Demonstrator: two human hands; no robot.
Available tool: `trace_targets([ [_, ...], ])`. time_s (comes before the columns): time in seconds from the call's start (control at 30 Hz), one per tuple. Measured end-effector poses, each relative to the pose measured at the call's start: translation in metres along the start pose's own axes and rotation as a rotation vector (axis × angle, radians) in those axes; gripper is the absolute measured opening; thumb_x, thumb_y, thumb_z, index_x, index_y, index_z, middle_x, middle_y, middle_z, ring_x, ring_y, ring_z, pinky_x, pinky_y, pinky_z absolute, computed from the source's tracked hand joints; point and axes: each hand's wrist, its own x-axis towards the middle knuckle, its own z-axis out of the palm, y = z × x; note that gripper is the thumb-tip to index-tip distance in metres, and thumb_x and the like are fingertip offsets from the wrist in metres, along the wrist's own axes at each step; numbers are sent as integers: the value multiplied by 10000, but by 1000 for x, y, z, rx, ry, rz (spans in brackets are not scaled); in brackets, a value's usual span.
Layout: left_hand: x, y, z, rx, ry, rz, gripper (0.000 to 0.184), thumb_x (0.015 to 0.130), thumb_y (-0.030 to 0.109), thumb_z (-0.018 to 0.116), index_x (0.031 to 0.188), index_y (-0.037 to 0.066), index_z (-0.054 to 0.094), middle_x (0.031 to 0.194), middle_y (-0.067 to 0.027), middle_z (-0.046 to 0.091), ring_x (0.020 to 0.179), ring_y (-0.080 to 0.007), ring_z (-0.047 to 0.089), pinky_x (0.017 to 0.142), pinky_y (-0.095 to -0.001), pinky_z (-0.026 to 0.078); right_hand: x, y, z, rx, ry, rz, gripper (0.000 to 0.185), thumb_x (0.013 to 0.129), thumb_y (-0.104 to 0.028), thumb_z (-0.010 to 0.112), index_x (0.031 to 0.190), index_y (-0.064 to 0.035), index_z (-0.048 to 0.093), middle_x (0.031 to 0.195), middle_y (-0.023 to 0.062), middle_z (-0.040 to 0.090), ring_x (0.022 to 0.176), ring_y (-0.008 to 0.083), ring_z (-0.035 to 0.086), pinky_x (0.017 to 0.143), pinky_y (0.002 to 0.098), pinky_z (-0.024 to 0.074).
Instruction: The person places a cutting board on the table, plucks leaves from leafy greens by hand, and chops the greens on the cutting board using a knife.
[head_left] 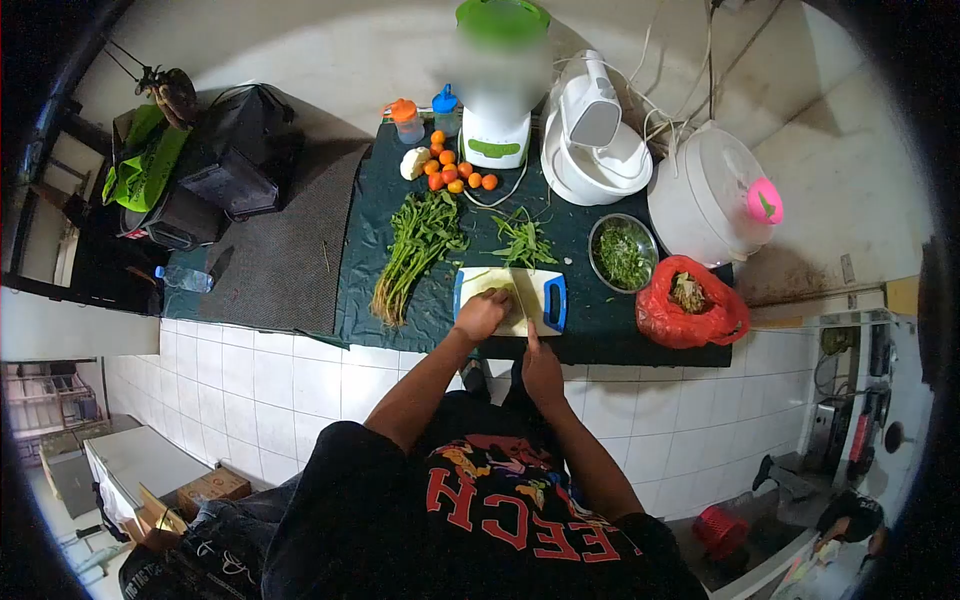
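Note:
My right hand (541,372) is closed round the handle of a kitchen knife (521,302), whose blade points away from me over the cutting board (545,283). The board is white with blue ends and lies near the table's front edge. Bent fingers of my left hand (484,314) press on a pale green vegetable (498,281) on the board, left of the blade. The hand covers part of it, so its exact kind is unclear. Just behind the board lie loose green leaves (524,240). A metal bowl (597,272) of chopped greens stands to the right.
Long leafy stems (415,250) lie left of the board. Behind them are several tomatoes (465,171) and a cauliflower piece (413,163). A blender (496,135), a white stand mixer (594,120) and a rice cooker (712,190) line the back. A red plastic bag (665,315) sits front right.

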Motion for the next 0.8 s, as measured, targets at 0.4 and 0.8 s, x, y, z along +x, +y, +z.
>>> trace_targets([
  [0.4, 0, 1, -2, -58, 37, 9, 296, 868, 144, 581, 1137, 65, 676, 1167, -94, 638, 1056, -322, 658, 874, -415, 574, 3, -4, 18, 21, 23, 20, 658, 987, -105, 515, 1590, -100, 252, 937, 268, 612, 782, 445, 648, 676, 546, 538],
  [0.8, -2, 8, -7, -49, 56, -92, 286, 843, 142, 602, 1108, 54, 667, 1098, -114, 620, 1040, -300, 652, 855, -407, 573, -16, -3, 4, 20, -28, 30, 680, 988, -112, 520, 1605, -139, 235, 967, 265, 605, 772, 443, 644, 694, 548, 535],
])
